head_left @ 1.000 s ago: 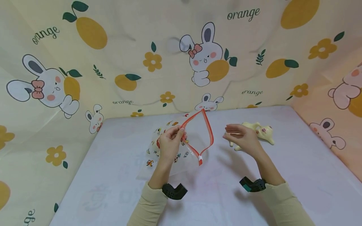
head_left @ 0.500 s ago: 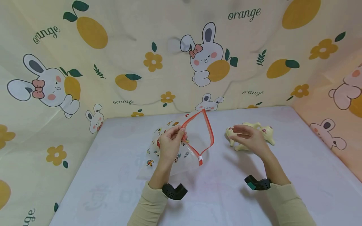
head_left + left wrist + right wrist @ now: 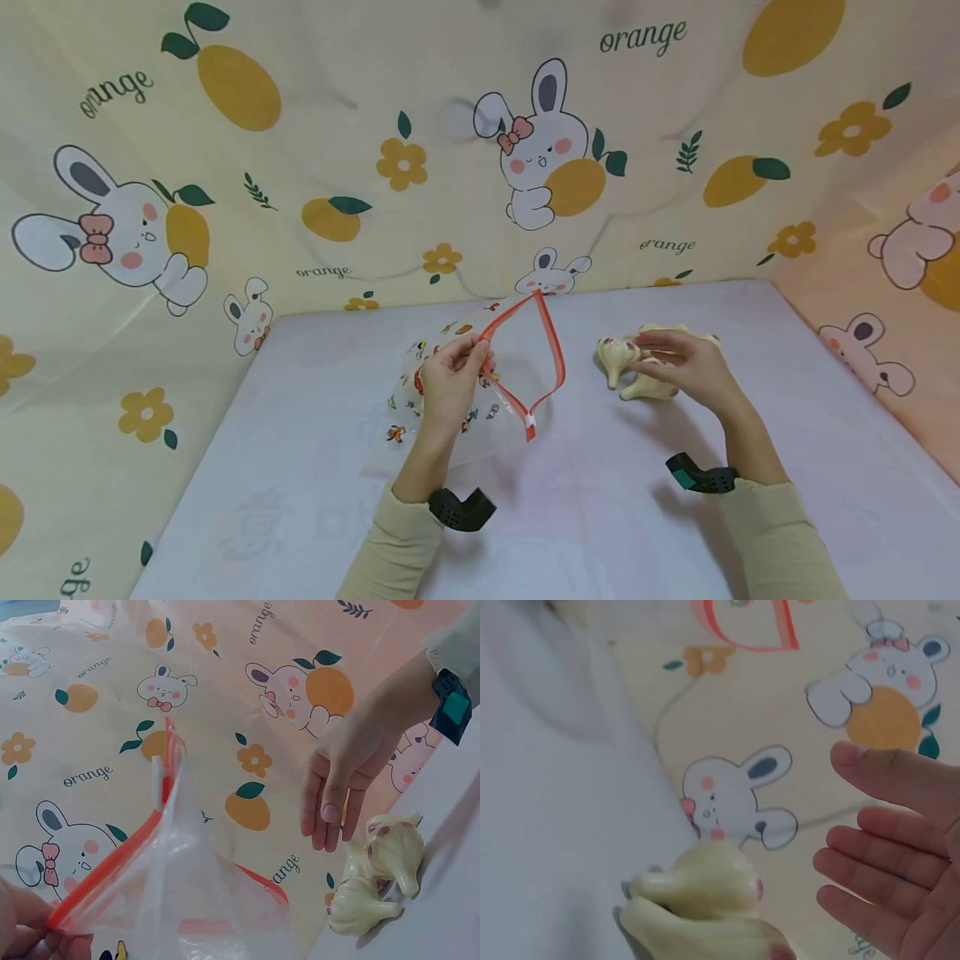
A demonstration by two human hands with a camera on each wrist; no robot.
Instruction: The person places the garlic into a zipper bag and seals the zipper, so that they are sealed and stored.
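My left hand (image 3: 452, 375) pinches the orange-red rim of a clear zip bag (image 3: 187, 855) printed with small coloured pictures. The bag's mouth gapes to the right, and a white slider (image 3: 531, 420) sits at the lower end of its zip. Several garlic bulbs (image 3: 618, 357) lie clustered on the table to the right of the bag. Over them hovers my right hand (image 3: 693, 365), fingers extended and thumb apart, holding nothing. It hides part of the cluster in the head view. The right wrist view shows garlic bulbs (image 3: 712, 881) beside the spread fingers (image 3: 877, 855).
A pale cloth covers the table (image 3: 300, 467). Behind it and at both sides hangs a cream sheet (image 3: 450, 217) with rabbits and oranges printed on it. Black wrist cameras sit on the left wrist (image 3: 461, 510) and right wrist (image 3: 701, 475).
My right hand has moved to the right, away from the bag and over the garlic, uncovering the bulb nearest the bag. My left hand and the bag have stayed in place.
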